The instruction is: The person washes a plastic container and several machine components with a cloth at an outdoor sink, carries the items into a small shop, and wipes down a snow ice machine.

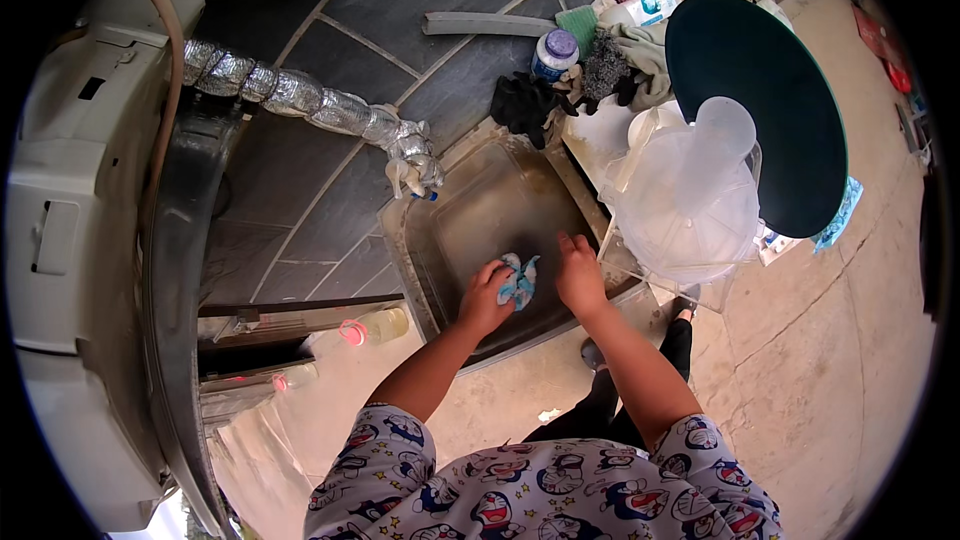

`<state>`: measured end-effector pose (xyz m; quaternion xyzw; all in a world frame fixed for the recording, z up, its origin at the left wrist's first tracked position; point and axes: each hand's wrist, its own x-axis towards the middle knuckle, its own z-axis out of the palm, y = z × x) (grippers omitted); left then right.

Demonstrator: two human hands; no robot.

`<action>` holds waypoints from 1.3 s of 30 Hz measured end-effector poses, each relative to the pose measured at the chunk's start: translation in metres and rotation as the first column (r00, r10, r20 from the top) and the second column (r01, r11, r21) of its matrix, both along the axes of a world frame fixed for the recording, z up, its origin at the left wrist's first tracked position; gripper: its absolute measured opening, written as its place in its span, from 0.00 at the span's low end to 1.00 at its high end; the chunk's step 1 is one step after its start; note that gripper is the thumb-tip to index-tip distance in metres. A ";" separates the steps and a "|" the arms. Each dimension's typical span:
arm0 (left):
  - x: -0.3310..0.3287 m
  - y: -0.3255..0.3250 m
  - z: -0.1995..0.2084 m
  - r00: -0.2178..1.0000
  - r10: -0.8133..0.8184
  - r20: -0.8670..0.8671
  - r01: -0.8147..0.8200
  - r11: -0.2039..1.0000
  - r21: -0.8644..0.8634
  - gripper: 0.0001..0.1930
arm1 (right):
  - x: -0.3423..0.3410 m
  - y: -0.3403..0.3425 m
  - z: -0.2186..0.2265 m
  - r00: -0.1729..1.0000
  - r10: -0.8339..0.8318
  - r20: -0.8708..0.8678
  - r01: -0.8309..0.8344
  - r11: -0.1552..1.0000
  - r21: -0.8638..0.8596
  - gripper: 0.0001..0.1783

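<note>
A clear plastic container (pixel 490 202) with rounded corners lies in the sink (pixel 398 230); its outline blends with the sink's floor. My left hand (pixel 486 298) is closed on a crumpled blue-and-white cloth (pixel 518 282), low over the container's near part. At the container's right side, my right hand (pixel 580 280) has its fingers bent on the edge, though the contact is partly hidden. Above the sink's far left corner, a foil-wrapped pipe (pixel 300 95) ends in a tap with a blue tip (pixel 427 196).
On the right ledge stand a translucent tub (pixel 680 210), a clear jug (pixel 724 130) and a large dark green round lid (pixel 760 60). Behind the sink are black gloves (pixel 525 105), a purple-lidded jar (pixel 556 54) and a scouring pad (pixel 605 68). A bottle (pixel 380 326) lies left.
</note>
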<state>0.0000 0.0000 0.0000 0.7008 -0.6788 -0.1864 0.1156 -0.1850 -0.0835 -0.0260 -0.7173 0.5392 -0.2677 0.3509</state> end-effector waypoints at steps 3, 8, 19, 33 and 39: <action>0.020 0.019 0.013 0.996 -0.059 0.071 0.053 0.995 0.083 0.24 | -0.003 -0.003 0.005 1.000 0.015 0.003 -0.015 1.000 -0.011 0.27; 0.034 0.014 0.007 0.967 0.230 0.114 -0.237 0.970 0.055 0.19 | -0.003 -0.001 0.019 0.996 0.032 -0.081 -0.029 0.999 0.034 0.26; 0.031 0.038 0.001 0.872 0.469 -0.141 -0.473 0.881 0.007 0.23 | 0.096 -0.012 0.111 0.896 0.248 0.368 -0.138 0.944 -0.300 0.30; 0.080 -0.035 0.019 0.132 0.673 -0.727 -0.770 0.532 0.352 0.15 | 0.168 -0.066 0.143 0.952 0.248 0.179 -0.215 0.959 -0.182 0.15; 0.091 -0.085 -0.006 -0.232 0.652 -0.722 -0.474 0.572 0.669 0.13 | 0.160 -0.090 0.123 0.885 0.326 0.332 -0.262 0.939 -0.224 0.16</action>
